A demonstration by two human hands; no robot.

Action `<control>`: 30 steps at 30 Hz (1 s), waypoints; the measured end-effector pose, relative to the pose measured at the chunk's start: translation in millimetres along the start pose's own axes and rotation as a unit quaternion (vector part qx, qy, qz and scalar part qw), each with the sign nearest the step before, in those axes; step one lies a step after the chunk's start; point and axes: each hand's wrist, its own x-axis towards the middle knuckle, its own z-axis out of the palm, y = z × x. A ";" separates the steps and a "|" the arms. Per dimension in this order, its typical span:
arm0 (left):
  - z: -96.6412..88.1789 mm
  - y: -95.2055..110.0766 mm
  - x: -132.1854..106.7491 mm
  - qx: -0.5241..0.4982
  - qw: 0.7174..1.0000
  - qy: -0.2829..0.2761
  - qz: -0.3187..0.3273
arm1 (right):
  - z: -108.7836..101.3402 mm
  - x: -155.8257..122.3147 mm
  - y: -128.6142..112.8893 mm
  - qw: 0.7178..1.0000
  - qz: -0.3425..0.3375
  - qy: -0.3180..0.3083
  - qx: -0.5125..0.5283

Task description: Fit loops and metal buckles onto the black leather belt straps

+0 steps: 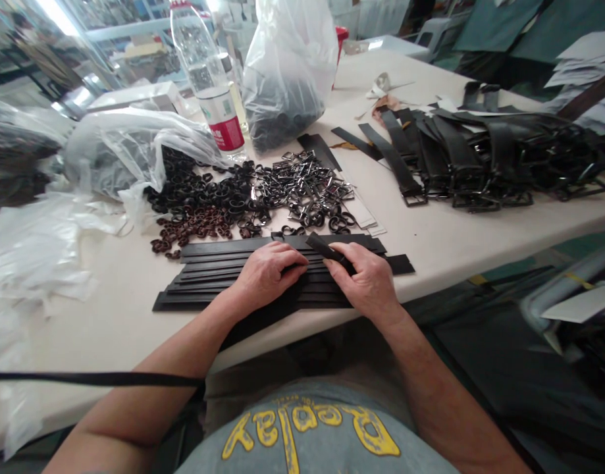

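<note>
A row of flat black leather straps [208, 266] lies along the near edge of the pale table [455, 230]. My left hand [265, 273] rests on the straps with fingers curled down, pressing them. My right hand [364, 280] pinches the lifted end of one black strap [324, 247] between thumb and fingers. Just beyond lie a heap of dark metal buckles [307, 184] and a heap of small black and brown leather loops [203, 207].
A clear water bottle [210, 79] and a plastic bag of dark parts [287, 72] stand behind the heaps. Finished black belts with buckles [484, 158] are piled at the right. Crumpled plastic bags [119, 148] cover the left. A thin black strap [95, 379] crosses my left forearm.
</note>
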 end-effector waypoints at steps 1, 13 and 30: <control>-0.1 0.1 -0.2 0.004 1.000 -0.001 0.002 | -0.1 0.1 -0.2 1.000 -0.001 0.001 0.001; -1.4 -0.5 -1.0 0.028 0.999 -0.020 0.017 | 0.0 -1.7 2.9 1.000 -0.024 0.013 0.007; -1.9 -1.4 0.8 0.021 0.999 -0.048 0.014 | -1.1 -2.4 1.6 0.999 -0.041 0.020 -0.009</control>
